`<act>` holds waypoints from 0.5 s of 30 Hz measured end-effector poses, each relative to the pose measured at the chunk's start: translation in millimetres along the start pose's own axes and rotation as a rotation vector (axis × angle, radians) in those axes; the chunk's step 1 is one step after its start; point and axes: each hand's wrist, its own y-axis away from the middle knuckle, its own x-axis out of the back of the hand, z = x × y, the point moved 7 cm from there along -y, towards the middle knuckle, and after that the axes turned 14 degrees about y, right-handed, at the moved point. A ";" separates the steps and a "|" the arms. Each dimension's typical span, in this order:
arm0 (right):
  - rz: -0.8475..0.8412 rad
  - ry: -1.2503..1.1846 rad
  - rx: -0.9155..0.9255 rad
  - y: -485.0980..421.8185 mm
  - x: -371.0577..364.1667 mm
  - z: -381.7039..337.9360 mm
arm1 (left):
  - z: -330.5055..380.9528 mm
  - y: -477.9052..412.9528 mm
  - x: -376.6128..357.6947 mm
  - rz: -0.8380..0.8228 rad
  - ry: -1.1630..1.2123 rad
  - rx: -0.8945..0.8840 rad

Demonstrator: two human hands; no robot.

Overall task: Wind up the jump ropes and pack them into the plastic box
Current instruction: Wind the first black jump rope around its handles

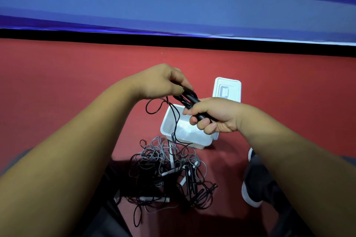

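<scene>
Two black handles [193, 102] of one jump rope lie side by side, held up above the plastic box [192, 143]. The right hand [213, 116] wraps its fingers round their lower end in a full grip. The left hand [163, 82] pinches the far end with curled fingers, where the cord [176, 119] leaves them. Holding both handles together as one bar looks like the start of winding — they give a core to wrap the cord on. That cord makes a small loop below the left hand, then drops past the box's left side into the tangle [165, 171] on the floor [77, 82]. None of it seems wound yet, so I judge the task to be near its beginning.

The box stands open on the red floor under the hands, and nothing shows inside it. Its lid [227, 90] lies flat just beyond it, out of the way. The tangle sits nearer the person and reaches the box's near corner. It is made of black and grey cords looped through one another, with white handles [172, 157] and more black ones poking out. This is the likely trouble — the hanging cord runs into that heap and may drag other ropes along when pulled. A dark shoe [254, 184] with a white sole rests to the right of the heap. A blue banner [173, 5] runs along the wall behind.
</scene>
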 end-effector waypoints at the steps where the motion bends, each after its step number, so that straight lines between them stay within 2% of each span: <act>1: 0.016 -0.016 0.000 -0.2 1.0 -0.5 | 0.5 0.1 1.2 0.002 -0.018 -0.008; 5: 0.067 -0.138 -0.002 -3.9 4.7 -1.1 | 3.5 0.4 2.0 0.026 -0.119 -0.030; 10: 0.063 -0.282 0.078 -4.4 6.6 -7.1 | 3.1 -2.1 5.6 0.170 -0.091 -0.002; 13: 0.077 -0.349 0.117 -5.1 5.9 -13.6 | 4.9 -3.8 7.2 0.263 -0.206 -0.009; 15: 0.095 -0.387 0.124 -7.5 5.6 -15.0 | 5.1 -4.7 3.4 0.265 -0.251 -0.014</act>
